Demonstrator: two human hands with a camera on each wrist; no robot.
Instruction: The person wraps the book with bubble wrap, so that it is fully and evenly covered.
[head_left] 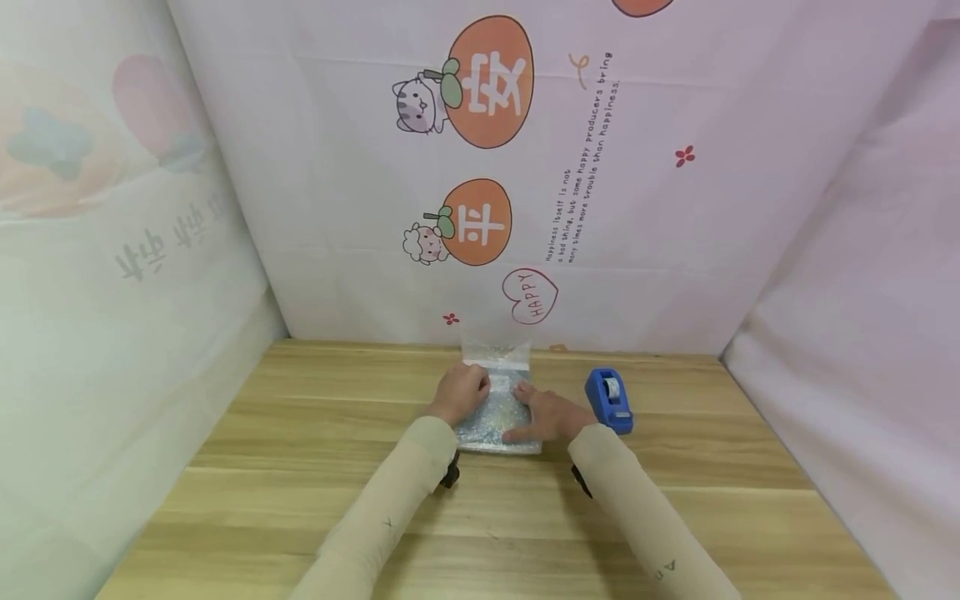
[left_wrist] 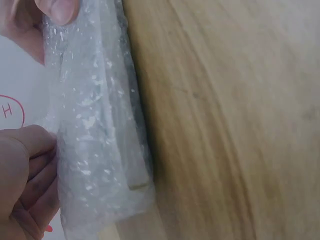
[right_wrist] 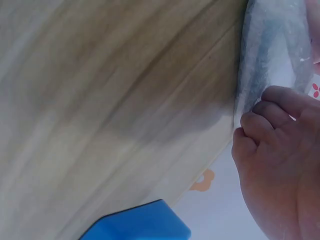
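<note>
A package in clear bubble wrap (head_left: 495, 421) lies on the wooden table, with a loose see-through flap at its far end. My left hand (head_left: 461, 393) is at its left side; in the left wrist view the curled fingers of this hand (left_wrist: 30, 180) pinch the edge of the wrap (left_wrist: 90, 130). From the right, my right hand (head_left: 551, 414) lies over the package with its thumb spread apart. The right wrist view shows this hand (right_wrist: 285, 155) with bent fingers gripping the wrap (right_wrist: 272, 50); its fingertips are partly hidden.
A blue tape dispenser (head_left: 609, 400) with a roll of tape stands right of my right hand, and its edge (right_wrist: 142, 222) shows in the right wrist view. Printed white cloth (head_left: 360, 208) hangs behind the table (head_left: 315, 450) and along both sides.
</note>
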